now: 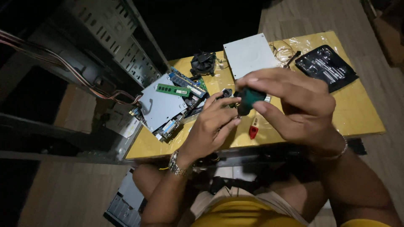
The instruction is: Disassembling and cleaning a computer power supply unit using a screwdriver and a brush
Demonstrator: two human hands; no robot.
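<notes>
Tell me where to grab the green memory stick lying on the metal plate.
Pinch the green memory stick by its two long edges, coming from above. It lies flat and bare on the metal plate, with both edges clear for the fingers.

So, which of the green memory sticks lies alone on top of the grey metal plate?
The bright green memory stick, lying flat on the grey metal plate. The others sit behind it, on the motherboard.

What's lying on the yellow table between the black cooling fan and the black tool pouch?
In the head view, a white rectangular drive box lies between the fan and the tool pouch, with a coil of thin wire beside the pouch.
</notes>
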